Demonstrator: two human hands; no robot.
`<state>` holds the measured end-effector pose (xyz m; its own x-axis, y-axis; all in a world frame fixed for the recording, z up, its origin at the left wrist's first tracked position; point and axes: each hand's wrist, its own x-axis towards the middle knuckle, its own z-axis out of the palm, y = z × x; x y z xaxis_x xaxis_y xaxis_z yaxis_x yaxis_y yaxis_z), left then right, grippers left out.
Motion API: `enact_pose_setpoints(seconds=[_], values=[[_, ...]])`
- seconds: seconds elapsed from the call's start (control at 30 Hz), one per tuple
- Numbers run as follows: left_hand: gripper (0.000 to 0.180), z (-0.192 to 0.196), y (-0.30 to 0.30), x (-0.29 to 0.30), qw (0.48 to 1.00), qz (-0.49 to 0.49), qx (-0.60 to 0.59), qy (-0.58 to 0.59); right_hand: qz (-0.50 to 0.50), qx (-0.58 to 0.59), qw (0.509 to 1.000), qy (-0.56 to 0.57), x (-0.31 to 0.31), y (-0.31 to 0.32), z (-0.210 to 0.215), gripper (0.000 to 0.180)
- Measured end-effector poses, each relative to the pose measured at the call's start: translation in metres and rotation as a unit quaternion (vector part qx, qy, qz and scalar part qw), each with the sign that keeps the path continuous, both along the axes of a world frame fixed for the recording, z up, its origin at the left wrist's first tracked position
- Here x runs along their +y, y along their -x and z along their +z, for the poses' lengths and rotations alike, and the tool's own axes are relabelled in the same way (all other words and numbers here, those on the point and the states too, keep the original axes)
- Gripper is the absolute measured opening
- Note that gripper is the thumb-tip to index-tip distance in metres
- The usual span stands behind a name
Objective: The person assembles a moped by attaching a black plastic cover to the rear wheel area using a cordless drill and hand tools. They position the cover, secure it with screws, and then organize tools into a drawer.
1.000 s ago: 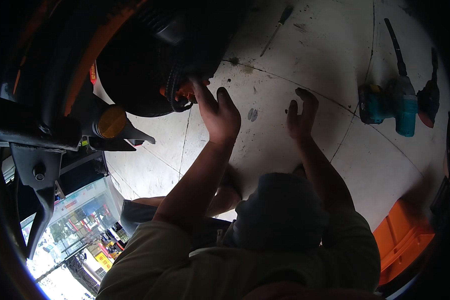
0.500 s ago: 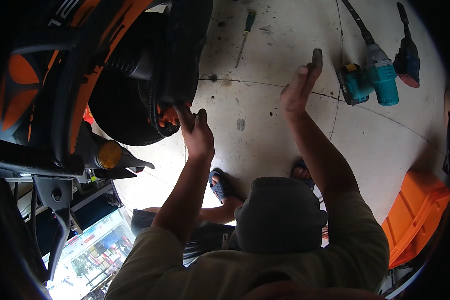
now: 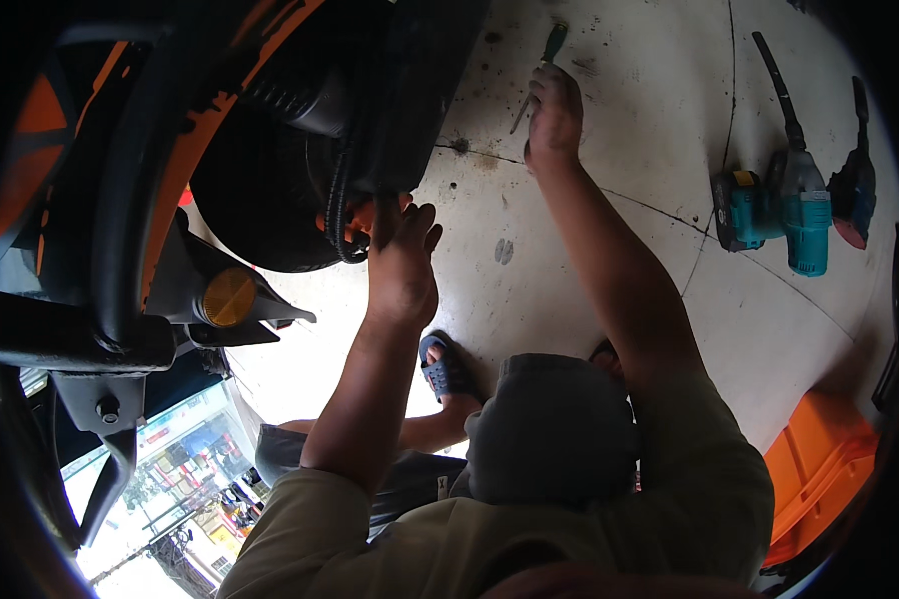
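Left hand [image 3: 402, 265]: at the orange part [image 3: 363, 218] beside the dark wheel [image 3: 235, 215], scene left; fingertips partly hidden, so whether its grip is clenched cannot be told; perhaps there to steady the part.
Right hand [image 3: 554, 115]: far, fingers curled over the screwdriver's shaft; grasping or merely above it, cannot tell.
Screwdriver [image 3: 556, 42]: far middle, probably kept within arm's reach.
Black hose [image 3: 341, 200]: close by the orange part, crowding the left fingers.
Teal power tool [image 3: 807, 225]: right, on the floor, out of the way.
Orange bin [image 3: 819, 469]: near right.
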<state>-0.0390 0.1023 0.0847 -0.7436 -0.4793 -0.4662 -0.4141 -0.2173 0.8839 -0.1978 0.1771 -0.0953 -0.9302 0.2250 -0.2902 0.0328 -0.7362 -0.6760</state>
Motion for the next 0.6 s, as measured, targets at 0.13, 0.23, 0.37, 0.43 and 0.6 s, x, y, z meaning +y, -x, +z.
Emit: enact_pose_setpoints(seconds=[0.13, 0.23, 0.37, 0.43, 0.6], values=[[0.059, -0.016, -0.039, 0.007, 0.998, 0.053, -0.036, 0.019, 0.082, -0.066, 0.986, -0.129, 0.056, -0.065, -0.007, 0.026], [0.052, -0.044, -0.069, 0.003, 0.924, -0.319, -0.196, 0.083, 0.145, -0.127, 0.968, -0.158, 0.105, -0.124, -0.031, 0.029], [0.046, -0.058, -0.064, 0.008, 0.641, -0.647, -0.234, 0.34, 0.156, -0.213, 0.943, -0.204, 0.164, -0.187, -0.045, 0.03], [0.042, -0.069, -0.072, 0.006, 0.649, -0.626, -0.173, 0.397, 0.128, -0.224, 0.939, -0.229, 0.184, -0.209, -0.033, 0.026], [0.03, -0.032, -0.118, 0.033, 0.81, -0.493, -0.273, 0.164, 0.059, -0.277, 0.9, -0.33, 0.246, -0.262, 0.048, 0.022]])
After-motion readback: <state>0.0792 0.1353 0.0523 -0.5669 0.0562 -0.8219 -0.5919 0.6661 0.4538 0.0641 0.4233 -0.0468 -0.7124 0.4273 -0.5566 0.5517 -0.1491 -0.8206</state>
